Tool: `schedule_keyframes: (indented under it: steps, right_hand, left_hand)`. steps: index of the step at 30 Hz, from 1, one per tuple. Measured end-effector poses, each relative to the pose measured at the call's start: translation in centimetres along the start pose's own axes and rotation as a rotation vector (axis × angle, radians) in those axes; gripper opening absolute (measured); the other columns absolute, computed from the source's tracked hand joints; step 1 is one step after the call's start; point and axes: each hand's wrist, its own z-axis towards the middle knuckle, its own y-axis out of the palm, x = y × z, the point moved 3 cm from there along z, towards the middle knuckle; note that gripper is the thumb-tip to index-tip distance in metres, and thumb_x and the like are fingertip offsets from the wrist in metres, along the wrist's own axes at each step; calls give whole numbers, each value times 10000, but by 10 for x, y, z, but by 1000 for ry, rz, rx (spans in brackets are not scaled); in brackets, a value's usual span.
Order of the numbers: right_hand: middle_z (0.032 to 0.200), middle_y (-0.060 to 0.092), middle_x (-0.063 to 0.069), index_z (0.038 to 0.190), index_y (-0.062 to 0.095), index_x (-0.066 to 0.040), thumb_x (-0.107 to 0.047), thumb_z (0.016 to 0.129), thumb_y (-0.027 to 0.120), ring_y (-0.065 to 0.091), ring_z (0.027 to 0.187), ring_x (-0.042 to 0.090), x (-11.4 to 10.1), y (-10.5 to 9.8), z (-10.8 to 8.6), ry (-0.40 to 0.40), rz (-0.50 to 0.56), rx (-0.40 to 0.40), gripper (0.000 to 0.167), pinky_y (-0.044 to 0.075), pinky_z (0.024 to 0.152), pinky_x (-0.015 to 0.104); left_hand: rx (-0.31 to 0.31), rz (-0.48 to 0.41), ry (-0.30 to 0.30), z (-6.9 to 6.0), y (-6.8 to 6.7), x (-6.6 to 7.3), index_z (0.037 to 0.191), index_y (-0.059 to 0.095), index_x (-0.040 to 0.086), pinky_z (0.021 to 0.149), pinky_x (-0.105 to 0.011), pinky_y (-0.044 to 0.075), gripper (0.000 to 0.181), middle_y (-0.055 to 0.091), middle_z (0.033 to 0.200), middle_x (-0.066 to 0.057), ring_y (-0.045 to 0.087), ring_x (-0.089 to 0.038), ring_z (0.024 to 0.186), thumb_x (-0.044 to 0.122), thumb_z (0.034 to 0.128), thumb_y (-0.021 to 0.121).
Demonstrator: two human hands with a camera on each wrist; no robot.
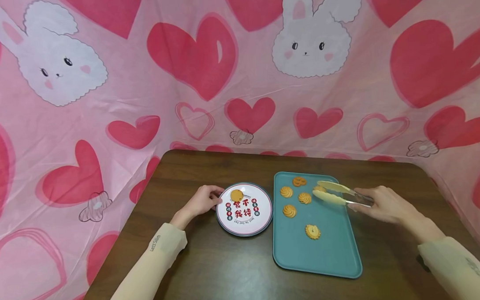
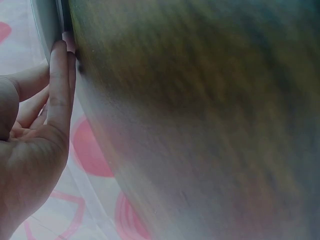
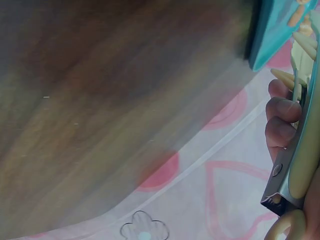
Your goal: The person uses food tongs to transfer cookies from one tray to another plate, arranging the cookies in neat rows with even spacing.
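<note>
Head view: I am seeing the fingers of the right hand (image 1: 385, 204) gripping the tongs (image 1: 333, 199), whose tips are straddling a cookie (image 1: 319, 188) on the teal tray (image 1: 327, 255); contact I cannot tell. Left hand (image 1: 202, 200) is pinching the white plate (image 1: 261, 220) at its left rim. One round cookie (image 1: 237, 195) is lying toward the plate's far rim. Three swirl cookies (image 1: 289, 211), a pretzel (image 1: 299, 181) and a crimped cookie (image 1: 312, 231) are sitting on the tray, just beside the plate on the worktop (image 1: 212, 268).
</note>
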Motion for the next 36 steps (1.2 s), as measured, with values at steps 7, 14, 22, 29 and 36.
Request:
schedule_keyframes:
  steps: [7,14,22,29,36]
  right_hand:
    - [634,525,-131,1232,688,-13,-473,878,734,491,627,80,-14,-3,19,5,-11,-34,582,466,597,302]
    - [1031,741,107,1291,639,31,-530,874,714,666,810,154,-27,-1,39,4,-2,-60,704,574,758,472]
    - [863,731,-19,1292,653,0,-476,853,758,532,638,62,-47,6,60,-37,0,-83,656,471,581,287]
    - [612,530,-151,1284,667,-25,-452,856,759,449,543,39,-64,15,77,-107,6,-87,612,398,520,253]
    - [516,418,-144,1293,673,-63,-488,856,750,359,458,20,-81,24,91,-157,20,-95,615,347,471,244]
  left_hand:
    - [8,3,-12,0,-1,-1,1265,643,-22,647,-302,593,356,676,985,-104,631,-187,759,-3,912,692]
    - [15,1,-22,0,0,-2,1264,651,-5,652,-301,593,355,669,958,-89,624,-196,754,4,912,696]
    - [16,5,-21,-1,3,-2,1262,654,0,647,-303,592,354,663,923,-75,619,-191,741,5,911,697]
    - [26,8,-26,0,2,-1,1261,655,-1,640,-302,591,355,658,933,-83,617,-192,742,5,909,701]
    - [26,10,-26,0,0,0,1259,654,-4,639,-300,591,356,660,928,-82,617,-191,740,6,906,704]
